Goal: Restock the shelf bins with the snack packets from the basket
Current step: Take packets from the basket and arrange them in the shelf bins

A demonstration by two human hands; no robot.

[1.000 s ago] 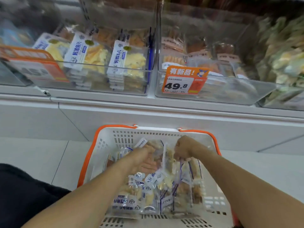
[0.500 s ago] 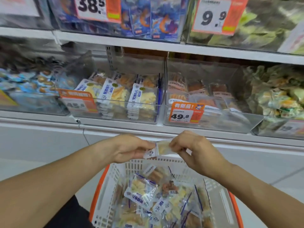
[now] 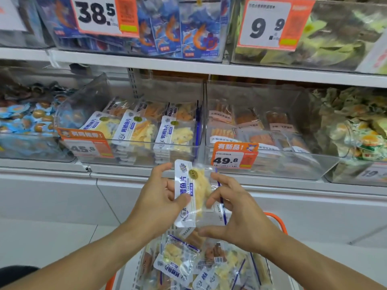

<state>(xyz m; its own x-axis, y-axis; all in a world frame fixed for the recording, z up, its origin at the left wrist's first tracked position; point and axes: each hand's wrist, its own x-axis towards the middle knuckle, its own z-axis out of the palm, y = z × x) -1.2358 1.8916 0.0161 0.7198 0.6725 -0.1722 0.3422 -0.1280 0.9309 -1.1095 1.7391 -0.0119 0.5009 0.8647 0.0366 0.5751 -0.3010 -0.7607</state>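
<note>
The person stands before a white shop shelf of clear plastic bins. Both hands are raised in front of the lower shelf, holding one clear snack packet with a white and blue printed strip and pale yellow flakes inside [image 3: 193, 192]. The left hand [image 3: 159, 197] pinches the printed strip, thumb on the face, fingers behind. The right hand [image 3: 236, 214] holds the clear side, index finger and thumb curled at its edge and lower corner. The packet is upright, face toward the wearer, clear of the bins and above the basket.

Below, the white plastic basket with an orange rim [image 3: 276, 221] holds a loose heap of similar packets [image 3: 178, 258]; many remain, so I judge the restocking well short of done.

Directly behind the held packet, the clear bin with the orange 45.8 price tag [image 3: 134, 160] contains matching white-and-blue packets stacked in rows. The neighbouring clear bin tagged 49.8 [image 3: 272, 164] holds orange-brown goods of another kind.

Step in hand, as I judge it: the packet is lifted, being squared for placing. The next move calls for carrying it up and slightly left over the front wall of the 45.8 bin and laying it on a matching stack, printed strip aligned with the rest. One hand could suffice.
</note>
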